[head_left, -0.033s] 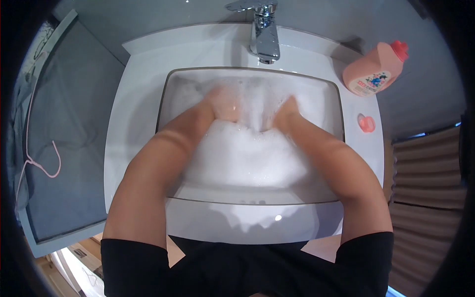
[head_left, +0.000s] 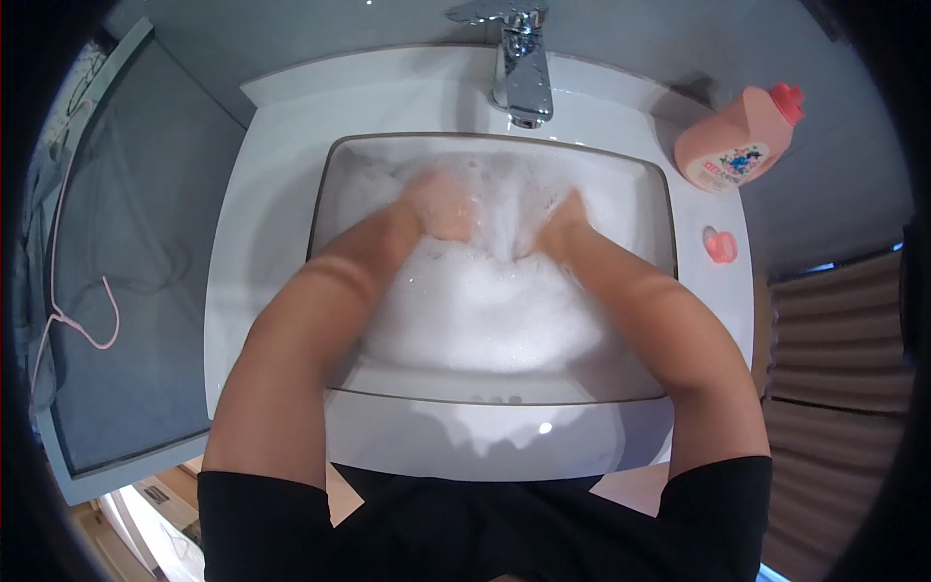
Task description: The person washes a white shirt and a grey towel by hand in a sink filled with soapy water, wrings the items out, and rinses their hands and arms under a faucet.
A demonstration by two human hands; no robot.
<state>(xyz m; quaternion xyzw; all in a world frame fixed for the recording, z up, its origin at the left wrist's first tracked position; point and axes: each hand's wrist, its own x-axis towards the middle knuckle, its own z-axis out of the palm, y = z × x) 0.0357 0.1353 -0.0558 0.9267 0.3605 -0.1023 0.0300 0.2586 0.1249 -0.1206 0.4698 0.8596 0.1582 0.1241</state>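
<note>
Both my hands are sunk in thick white foam (head_left: 475, 320) inside a rectangular white sink (head_left: 436, 385). My left hand (head_left: 441, 206) lies left of the middle, partly covered by suds and blurred, its fingers not distinct. To its right, my right hand (head_left: 562, 221) is in the foam with its wrist and part of the thumb side showing; suds cover the fingers. A strip of foam lies between the two hands. Whether either hand grips anything under the suds cannot be seen. A chrome faucet (head_left: 524, 78) stands behind the sink, and no water runs from it.
On the counter's right side stands a pink detergent bottle (head_left: 742, 141) with a red cap. A small pink cap or cup (head_left: 721, 246) lies nearer me. At left, a pink hanger (head_left: 73, 320) hangs by a grey panel (head_left: 145, 262). A brown pleated curtain (head_left: 839, 339) is at right.
The foam around and in front of my hands has shifted slightly, and its near edge looks a little different. My hands stay in nearly the same place.
</note>
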